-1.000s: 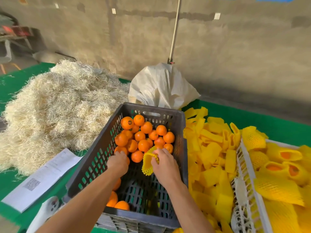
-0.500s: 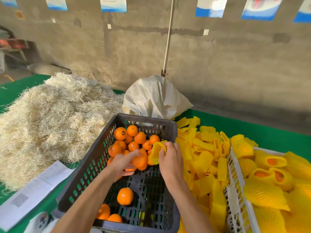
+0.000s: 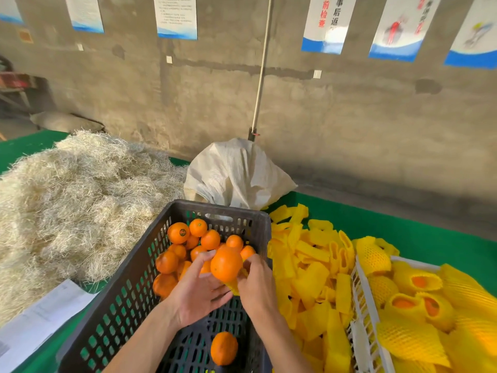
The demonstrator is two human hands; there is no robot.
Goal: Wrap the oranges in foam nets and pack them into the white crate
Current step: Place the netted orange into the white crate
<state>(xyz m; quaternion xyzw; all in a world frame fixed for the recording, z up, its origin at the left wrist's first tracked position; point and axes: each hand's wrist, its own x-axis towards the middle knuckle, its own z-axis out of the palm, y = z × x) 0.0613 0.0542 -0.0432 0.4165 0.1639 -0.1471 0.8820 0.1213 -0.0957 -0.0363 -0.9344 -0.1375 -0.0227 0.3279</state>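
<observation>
Orange fruit (image 3: 226, 263) sits gripped between both hands over the dark crate (image 3: 129, 289): the left hand (image 3: 197, 292) cups it with fingers curled around, the right hand (image 3: 256, 282) pinches a yellow foam net (image 3: 234, 286) against its underside. Loose oranges (image 3: 188, 240) fill the crate's far end; the white crate (image 3: 363, 297) at right holds netted ones.
</observation>
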